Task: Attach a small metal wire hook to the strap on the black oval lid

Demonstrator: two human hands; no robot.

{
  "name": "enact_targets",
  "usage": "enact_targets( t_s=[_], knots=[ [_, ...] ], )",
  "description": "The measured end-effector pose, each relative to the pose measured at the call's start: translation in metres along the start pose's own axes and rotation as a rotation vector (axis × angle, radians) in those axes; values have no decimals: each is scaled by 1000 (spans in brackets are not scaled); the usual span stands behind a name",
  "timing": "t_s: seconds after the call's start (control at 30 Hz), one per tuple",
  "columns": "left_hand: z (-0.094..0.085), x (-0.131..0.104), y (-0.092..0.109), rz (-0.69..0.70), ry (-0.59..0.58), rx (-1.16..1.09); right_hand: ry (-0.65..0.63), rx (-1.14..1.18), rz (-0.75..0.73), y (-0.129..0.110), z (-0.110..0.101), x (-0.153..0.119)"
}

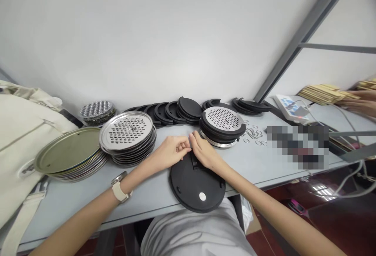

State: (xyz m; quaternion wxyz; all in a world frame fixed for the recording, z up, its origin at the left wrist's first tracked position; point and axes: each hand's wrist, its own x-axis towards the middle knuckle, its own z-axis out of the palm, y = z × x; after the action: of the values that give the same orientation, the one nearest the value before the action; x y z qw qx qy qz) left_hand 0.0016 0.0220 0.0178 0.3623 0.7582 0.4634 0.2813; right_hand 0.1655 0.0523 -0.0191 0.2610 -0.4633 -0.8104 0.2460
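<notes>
A round black disc with a small white round sticker lies at the table's front edge, partly overhanging it. At its far edge my left hand has fingers pinched together; what they hold is too small to make out. My right hand rests on the disc's far edge beside the left, fingers held together and partly hiding a slot in the disc. Behind the right hand is a stack of black rings topped by a perforated metal plate. Left of my hands stands a stack of grater-like metal discs.
Olive and coloured trays are stacked at left beside a cream bag. Black discs line the wall. Small metal rings lie to the right, near a white power strip. Another person's hands touch yellowish pieces.
</notes>
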Motion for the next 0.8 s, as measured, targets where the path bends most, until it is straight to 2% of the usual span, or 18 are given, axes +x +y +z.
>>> enact_targets(
  t_s=[0.17, 0.37, 0.53, 0.8],
  knots=[
    [0, 2, -5, 45, 3, 39, -8, -15, 85, 0, 1, 3],
    [2, 4, -13, -25, -63, -112, -26, -7, 88, -1, -1, 3],
    [3, 4, -12, -51, -72, -153, -30, -37, 118, 4, 3, 6],
    [-2, 9, -11, -135, -155, -249, -37, -37, 112, 7, 4, 7]
  ],
)
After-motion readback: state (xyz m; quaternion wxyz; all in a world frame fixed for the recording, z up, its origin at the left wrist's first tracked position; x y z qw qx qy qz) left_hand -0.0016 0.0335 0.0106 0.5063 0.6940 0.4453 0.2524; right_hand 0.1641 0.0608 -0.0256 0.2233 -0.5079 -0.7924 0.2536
